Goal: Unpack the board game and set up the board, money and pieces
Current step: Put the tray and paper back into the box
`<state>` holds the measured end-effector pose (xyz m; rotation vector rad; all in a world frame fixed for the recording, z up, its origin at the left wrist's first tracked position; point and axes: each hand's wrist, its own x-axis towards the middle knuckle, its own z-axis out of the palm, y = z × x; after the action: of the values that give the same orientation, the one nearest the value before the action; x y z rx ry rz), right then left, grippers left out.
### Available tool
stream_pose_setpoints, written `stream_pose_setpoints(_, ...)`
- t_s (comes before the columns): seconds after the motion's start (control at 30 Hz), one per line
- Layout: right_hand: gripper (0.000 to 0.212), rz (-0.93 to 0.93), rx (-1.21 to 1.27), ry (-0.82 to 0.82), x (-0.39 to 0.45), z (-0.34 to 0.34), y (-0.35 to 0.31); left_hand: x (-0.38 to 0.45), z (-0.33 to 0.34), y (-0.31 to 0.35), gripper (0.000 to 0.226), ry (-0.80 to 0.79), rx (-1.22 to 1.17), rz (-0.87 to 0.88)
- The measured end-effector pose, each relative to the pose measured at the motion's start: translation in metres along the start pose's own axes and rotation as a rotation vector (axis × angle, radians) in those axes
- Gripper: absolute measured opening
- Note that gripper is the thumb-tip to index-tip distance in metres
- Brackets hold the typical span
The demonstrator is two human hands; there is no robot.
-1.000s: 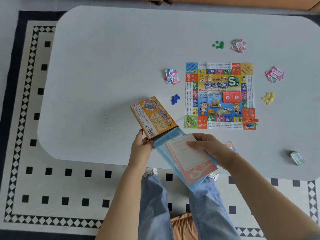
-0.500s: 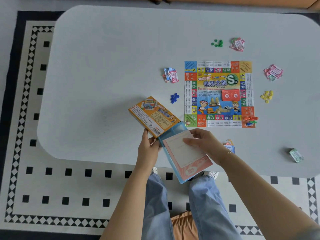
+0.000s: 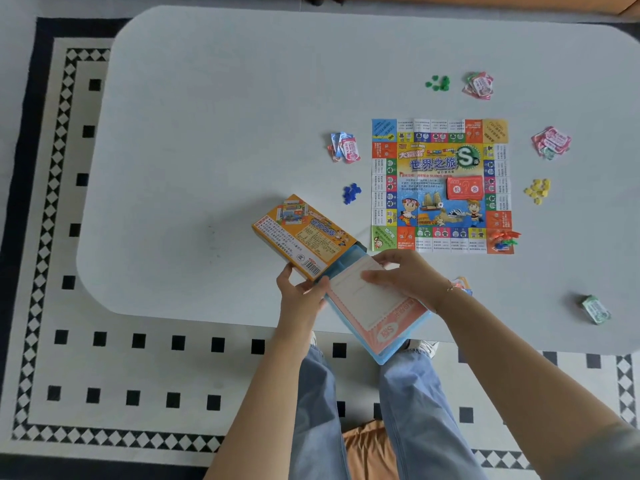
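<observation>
The colourful game board (image 3: 440, 187) lies flat on the white table (image 3: 214, 140), with a red card stack (image 3: 464, 187) on its middle and small coloured pawns (image 3: 504, 240) on its near right corner. My left hand (image 3: 299, 297) grips the near end of the orange game box (image 3: 303, 235). My right hand (image 3: 405, 275) lies on a pink and white sheet (image 3: 375, 311) that rests in a light blue tray (image 3: 382, 356) partly inside the box.
Money piles lie left of the board (image 3: 344, 147), at its far side (image 3: 478, 85) and to its right (image 3: 550, 142). Blue (image 3: 351, 192), green (image 3: 438, 83) and yellow (image 3: 537, 190) tokens sit in small heaps. A green bundle (image 3: 595, 309) lies near the right edge.
The blue tray with the sheet has slid further into the orange box. Both hands moved slightly up and left with it.
</observation>
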<state>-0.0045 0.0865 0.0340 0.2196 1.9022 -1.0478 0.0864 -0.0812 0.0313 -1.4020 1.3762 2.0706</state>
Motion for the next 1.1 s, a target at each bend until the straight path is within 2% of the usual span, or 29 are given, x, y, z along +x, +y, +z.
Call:
stream_pose_setpoints(0.1,0.027,-0.09,-0.084,0.029,-0.001,0.004,-0.008,0.005,0.001,-0.002,0.069,0.051,-0.056,-0.036)
stream_pose_setpoints(0.2,0.026,-0.166,-0.119,0.05,-0.001,0.005,-0.011,0.005,-0.001,0.0,0.068,0.009,-0.124,-0.055)
stream_pose_setpoints(0.33,0.024,-0.171,-0.227,0.023,0.006,0.0,-0.01,0.003,-0.01,0.0,0.036,-0.115,-0.198,-0.147)
stream_pose_setpoints(0.4,0.028,-0.233,-0.328,-0.002,0.009,0.0,-0.012,0.005,-0.012,-0.004,0.029,-0.102,-0.203,-0.179)
stream_pose_setpoints(0.5,0.035,-0.389,-0.511,-0.019,0.014,0.003,-0.015,0.008,-0.009,-0.009,0.026,-0.05,-0.19,-0.121)
stream_pose_setpoints(0.63,0.037,-0.437,-0.559,-0.032,0.019,-0.002,-0.015,0.006,-0.007,-0.012,0.027,-0.076,-0.121,-0.086)
stream_pose_setpoints(0.73,0.036,-0.41,-0.495,-0.031,0.021,-0.004,-0.013,0.006,-0.01,-0.016,0.028,-0.071,-0.082,-0.092)
stream_pose_setpoints(0.9,0.048,-0.207,-0.206,0.021,0.024,0.002,-0.001,0.006,-0.011,-0.013,0.02,-0.139,-0.209,-0.146)
stream_pose_setpoints(1.1,0.05,-0.075,-0.177,-0.162,0.028,-0.001,-0.012,0.007,-0.019,-0.012,0.026,-0.172,-0.179,-0.081)
